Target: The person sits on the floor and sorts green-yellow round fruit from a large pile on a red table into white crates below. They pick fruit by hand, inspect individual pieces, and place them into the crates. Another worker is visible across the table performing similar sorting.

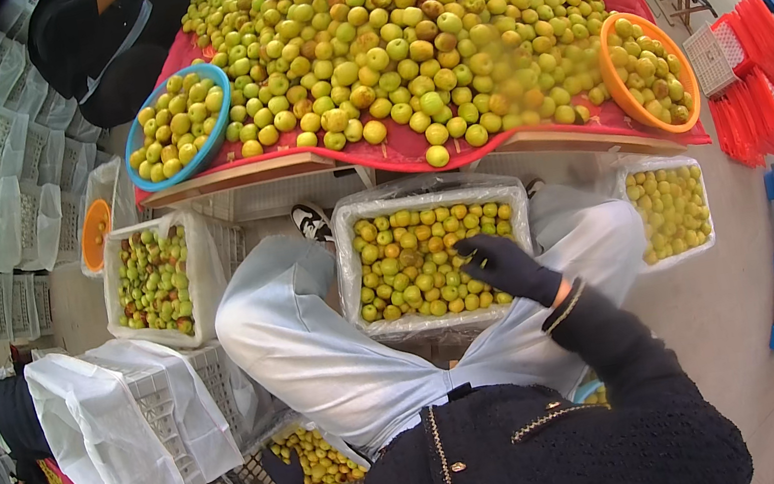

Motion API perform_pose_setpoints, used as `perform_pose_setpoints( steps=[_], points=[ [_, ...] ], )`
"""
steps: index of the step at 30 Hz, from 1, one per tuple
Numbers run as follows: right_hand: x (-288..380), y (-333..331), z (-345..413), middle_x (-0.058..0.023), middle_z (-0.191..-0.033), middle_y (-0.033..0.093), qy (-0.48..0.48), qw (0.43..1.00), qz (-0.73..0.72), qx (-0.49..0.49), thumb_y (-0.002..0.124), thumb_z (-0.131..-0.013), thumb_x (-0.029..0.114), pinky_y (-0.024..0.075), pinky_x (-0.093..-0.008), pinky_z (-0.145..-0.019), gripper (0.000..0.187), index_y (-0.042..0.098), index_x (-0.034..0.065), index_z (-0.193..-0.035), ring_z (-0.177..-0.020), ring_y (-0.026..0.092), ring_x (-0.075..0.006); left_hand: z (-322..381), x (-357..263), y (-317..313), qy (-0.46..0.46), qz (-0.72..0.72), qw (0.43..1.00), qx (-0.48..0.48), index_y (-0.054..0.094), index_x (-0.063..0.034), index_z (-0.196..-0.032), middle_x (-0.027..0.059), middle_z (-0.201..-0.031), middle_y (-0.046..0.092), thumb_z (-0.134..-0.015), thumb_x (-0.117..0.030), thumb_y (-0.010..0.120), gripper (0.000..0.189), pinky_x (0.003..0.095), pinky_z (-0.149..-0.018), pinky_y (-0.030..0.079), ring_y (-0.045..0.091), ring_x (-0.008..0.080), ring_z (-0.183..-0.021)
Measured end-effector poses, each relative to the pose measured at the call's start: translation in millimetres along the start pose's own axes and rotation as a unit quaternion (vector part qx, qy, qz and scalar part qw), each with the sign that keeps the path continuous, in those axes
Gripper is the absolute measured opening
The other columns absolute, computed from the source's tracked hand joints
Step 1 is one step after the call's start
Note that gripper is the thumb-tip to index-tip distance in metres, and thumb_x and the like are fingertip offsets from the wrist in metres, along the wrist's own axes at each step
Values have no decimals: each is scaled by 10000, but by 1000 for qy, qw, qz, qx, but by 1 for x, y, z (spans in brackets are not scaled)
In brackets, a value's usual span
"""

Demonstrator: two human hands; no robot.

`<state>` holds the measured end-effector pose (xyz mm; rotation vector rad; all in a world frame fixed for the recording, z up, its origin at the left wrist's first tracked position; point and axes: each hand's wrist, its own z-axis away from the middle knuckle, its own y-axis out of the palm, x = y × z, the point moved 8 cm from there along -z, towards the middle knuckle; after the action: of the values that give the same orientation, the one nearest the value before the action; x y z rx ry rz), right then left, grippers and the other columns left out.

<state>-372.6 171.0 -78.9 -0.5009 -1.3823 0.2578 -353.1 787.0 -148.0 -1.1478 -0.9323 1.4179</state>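
My right hand (509,267), in a dark glove, is over the right part of a plastic-lined crate (346,263) full of small yellow-green fruit (402,264) between my knees. Its fingers are bent just above or on the fruit; whether it holds one cannot be told. My left hand (285,473), also dark-gloved, is low at my left side, by the edge of a crate of yellow fruit (319,459); its fingers are partly hidden and its grip is unclear. Before me a big heap of the same fruit (395,51) lies on a red cloth (252,158) over a table.
A blue basin (227,107) and an orange basin (692,83), both with fruit, stand at the table's corners. Lined crates of fruit stand left (208,308) and right (678,260). White-covered crates (107,438) stand at lower left. A person in dark clothes (99,52) is at upper left.
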Motion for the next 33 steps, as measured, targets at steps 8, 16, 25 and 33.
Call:
perform_pose_setpoints(
  steps=[8, 16, 25, 33],
  points=[
    [36, -92, -151, -148, -1159, 518, -113, 919, 281, -252, 678, -743, 176, 490, -399, -752, 502, 508, 100, -1209, -953, 569, -339, -108, -390, -132, 384, 265, 880, -93, 536, -19, -1134, 181, -1250, 471, -724, 63, 568, 420, 394, -1037, 315, 422, 342, -1211],
    [-15, -78, -244, -155, -1167, 520, -15, 860, 466, -205, 516, -793, 77, 513, -384, -554, 305, 545, 102, -1096, -785, 614, -280, -179, -554, -89, 476, 305, 824, -35, 555, -36, -1105, 175, -1151, 545, -740, -1, 596, 369, 390, -957, 391, 490, 340, -1140],
    [33, -185, -171, -118, -1012, 558, -154, 878, 190, -412, 538, -819, 37, 498, -319, -654, 425, 512, 98, -1238, -782, 615, -245, -356, -653, -60, 453, 232, 857, -78, 526, -34, -1161, 206, -1139, 552, -742, -59, 607, 428, 409, -929, 417, 516, 375, -1078],
    [-7, -158, -138, -35, -732, 538, 43, 875, -464, -133, 458, -884, 88, 371, -222, -394, 281, 573, 2, -1126, -547, 540, -114, -380, -653, -91, 302, 507, 807, 26, 631, -2, -768, 115, -723, 646, -739, -252, 732, 271, 301, -641, 505, 586, 128, -563]
  ],
)
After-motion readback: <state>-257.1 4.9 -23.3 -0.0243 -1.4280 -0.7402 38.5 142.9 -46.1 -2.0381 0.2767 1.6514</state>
